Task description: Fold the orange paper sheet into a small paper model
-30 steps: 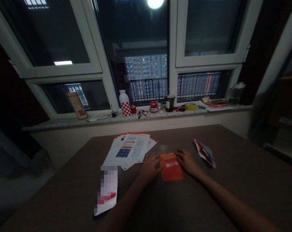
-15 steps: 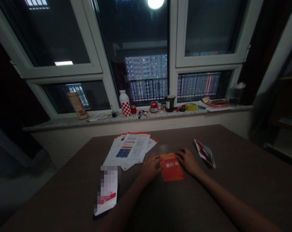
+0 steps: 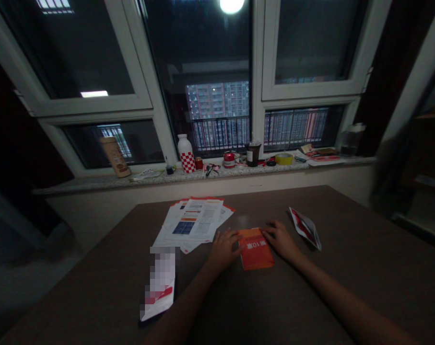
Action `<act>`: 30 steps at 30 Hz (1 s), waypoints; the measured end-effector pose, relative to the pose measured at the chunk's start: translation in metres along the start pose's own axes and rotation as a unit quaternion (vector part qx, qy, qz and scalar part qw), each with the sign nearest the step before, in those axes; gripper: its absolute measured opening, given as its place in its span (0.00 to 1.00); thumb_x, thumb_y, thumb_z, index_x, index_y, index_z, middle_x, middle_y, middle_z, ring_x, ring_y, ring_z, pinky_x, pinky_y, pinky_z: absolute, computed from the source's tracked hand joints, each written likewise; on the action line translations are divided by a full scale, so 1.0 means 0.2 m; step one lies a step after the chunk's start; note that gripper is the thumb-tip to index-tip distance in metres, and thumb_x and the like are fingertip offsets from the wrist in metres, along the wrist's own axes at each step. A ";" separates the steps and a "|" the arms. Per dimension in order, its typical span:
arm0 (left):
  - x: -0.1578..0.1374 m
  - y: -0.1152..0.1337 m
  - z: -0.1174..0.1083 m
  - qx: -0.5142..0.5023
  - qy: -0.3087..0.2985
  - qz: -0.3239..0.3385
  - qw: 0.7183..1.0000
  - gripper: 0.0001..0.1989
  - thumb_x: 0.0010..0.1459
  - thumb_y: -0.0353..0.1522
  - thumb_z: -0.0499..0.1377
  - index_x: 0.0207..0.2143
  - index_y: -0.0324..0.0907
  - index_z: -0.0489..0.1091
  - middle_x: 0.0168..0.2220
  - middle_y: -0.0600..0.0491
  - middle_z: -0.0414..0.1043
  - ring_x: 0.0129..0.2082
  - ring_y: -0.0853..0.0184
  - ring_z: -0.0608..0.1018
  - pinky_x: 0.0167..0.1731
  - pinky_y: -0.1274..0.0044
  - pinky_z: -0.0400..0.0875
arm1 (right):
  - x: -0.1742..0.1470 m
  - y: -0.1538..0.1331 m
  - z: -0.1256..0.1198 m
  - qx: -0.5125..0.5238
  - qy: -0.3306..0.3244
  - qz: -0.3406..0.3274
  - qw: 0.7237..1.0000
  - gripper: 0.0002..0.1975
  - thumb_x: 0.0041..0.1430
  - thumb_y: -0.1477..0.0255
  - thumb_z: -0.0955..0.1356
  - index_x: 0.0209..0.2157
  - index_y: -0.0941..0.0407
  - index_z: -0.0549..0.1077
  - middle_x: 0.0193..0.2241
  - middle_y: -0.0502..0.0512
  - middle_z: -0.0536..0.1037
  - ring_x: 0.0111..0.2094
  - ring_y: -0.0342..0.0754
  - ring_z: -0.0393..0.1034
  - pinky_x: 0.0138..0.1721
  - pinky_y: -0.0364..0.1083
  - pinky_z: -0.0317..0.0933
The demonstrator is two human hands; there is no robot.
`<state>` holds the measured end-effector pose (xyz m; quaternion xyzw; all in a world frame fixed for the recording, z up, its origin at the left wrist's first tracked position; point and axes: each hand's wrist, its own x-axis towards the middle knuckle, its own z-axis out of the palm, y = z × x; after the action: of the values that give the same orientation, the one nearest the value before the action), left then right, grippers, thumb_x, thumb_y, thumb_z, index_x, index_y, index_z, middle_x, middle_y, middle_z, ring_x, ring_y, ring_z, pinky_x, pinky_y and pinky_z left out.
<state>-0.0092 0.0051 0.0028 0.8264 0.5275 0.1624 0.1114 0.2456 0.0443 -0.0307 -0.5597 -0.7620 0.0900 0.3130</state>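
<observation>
A small red-orange paper [image 3: 257, 254], seemingly folded, lies flat on the dark table between my hands, with white characters and the number 10 on it. On its left edge rest the thumb and fingertips of my left hand [image 3: 223, 249], fingers spread and bent. My right hand [image 3: 280, 239] lies at the upper right corner of the paper, its fingers stretched loosely over or against that edge. Neither hand is closed around the paper. To the left, just past my left hand, is a fanned stack of printed sheets [image 3: 197, 223] with orange edges.
Right of my right hand stands a folded red-and-white paper [image 3: 305, 227]. A phone-like object [image 3: 159, 292], partly pixelated, lies near my left forearm. Along the windowsill [image 3: 148, 181] are a checkered bottle [image 3: 187, 155], a tan tumbler [image 3: 115, 158], a dark cup [image 3: 252, 154] and yellow tape [image 3: 284, 158].
</observation>
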 end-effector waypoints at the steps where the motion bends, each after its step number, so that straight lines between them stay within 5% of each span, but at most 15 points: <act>1: 0.00 0.00 0.00 -0.001 -0.001 0.000 1.000 0.21 0.62 0.41 0.55 0.57 0.50 0.66 0.61 0.53 0.64 0.65 0.57 0.58 0.64 0.54 0.43 | 0.00 -0.01 0.00 -0.010 -0.008 0.003 1.000 0.15 0.64 0.65 0.63 0.45 0.52 0.79 0.51 0.62 0.71 0.54 0.56 0.63 0.56 0.53 0.56; 12: 0.01 -0.01 0.00 -0.006 -0.012 0.000 1.000 0.21 0.62 0.41 0.55 0.57 0.50 0.66 0.62 0.53 0.63 0.66 0.57 0.57 0.64 0.55 0.43 | -0.02 -0.12 -0.06 -0.082 -0.028 0.002 0.996 0.18 0.66 0.63 0.60 0.44 0.53 0.80 0.49 0.61 0.72 0.53 0.55 0.63 0.56 0.50 0.56; 30: 0.00 0.01 -0.03 0.016 -0.018 -0.003 1.000 0.21 0.62 0.41 0.54 0.57 0.51 0.66 0.63 0.55 0.61 0.65 0.58 0.58 0.64 0.55 0.45 | 0.00 -0.06 -0.08 -0.075 -0.058 0.016 0.995 0.15 0.63 0.61 0.65 0.47 0.48 0.78 0.50 0.59 0.70 0.55 0.56 0.60 0.56 0.52 0.54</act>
<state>-0.0093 0.0045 0.0087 0.8292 0.5306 0.1388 0.1075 0.2449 0.0365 -0.0129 -0.5879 -0.7742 0.0696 0.2241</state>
